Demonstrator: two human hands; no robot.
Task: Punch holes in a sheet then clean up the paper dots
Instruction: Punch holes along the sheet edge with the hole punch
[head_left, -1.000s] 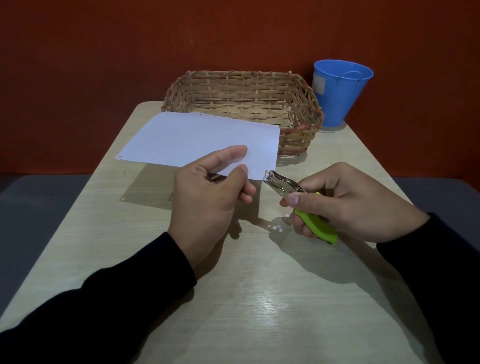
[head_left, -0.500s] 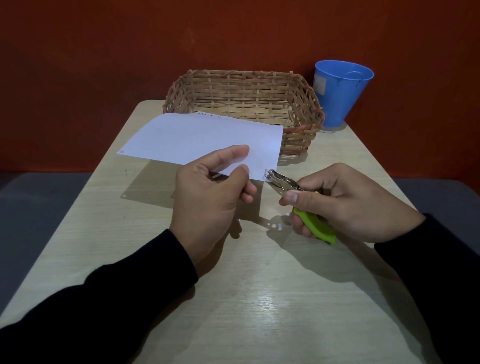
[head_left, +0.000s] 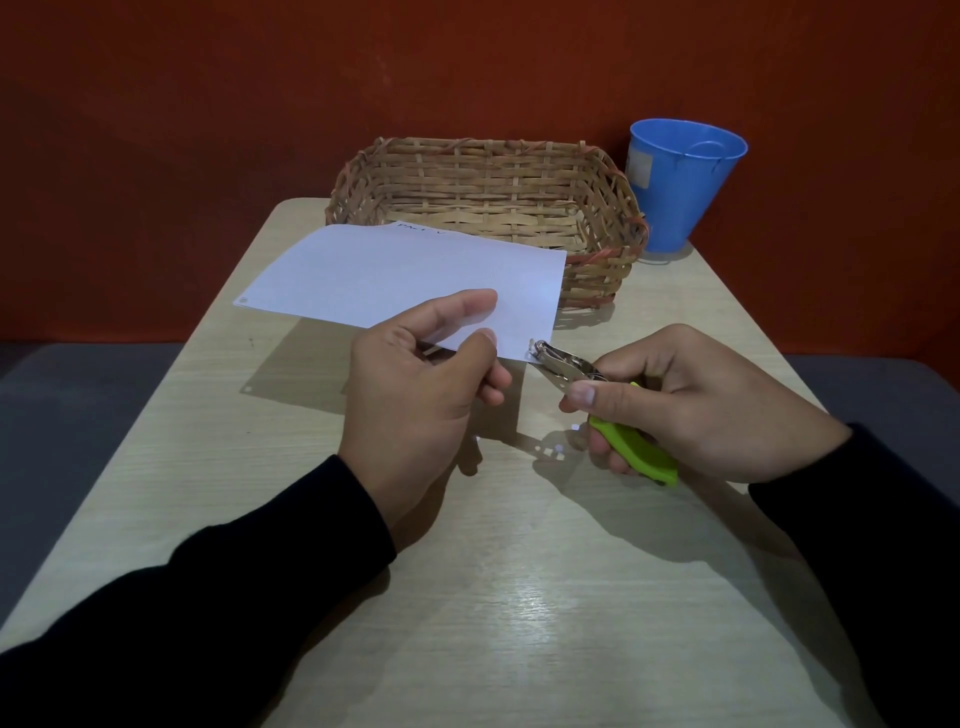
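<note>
Both hands grip: left hand (head_left: 415, 384) pinches the sheet's (head_left: 395, 275) near edge, right hand (head_left: 696, 405) squeezes the punch (head_left: 571, 366) on its corner.

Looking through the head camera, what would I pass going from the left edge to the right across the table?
Punched hole in the sheet's left corner → left hand pinching the white sheet → hole punch → right hand. At the back: wicker basket → blue bucket.

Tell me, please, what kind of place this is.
Probably a small craft or desk corner indoors: a light wooden table against a red wall, with a wicker basket and a blue bucket.
</note>
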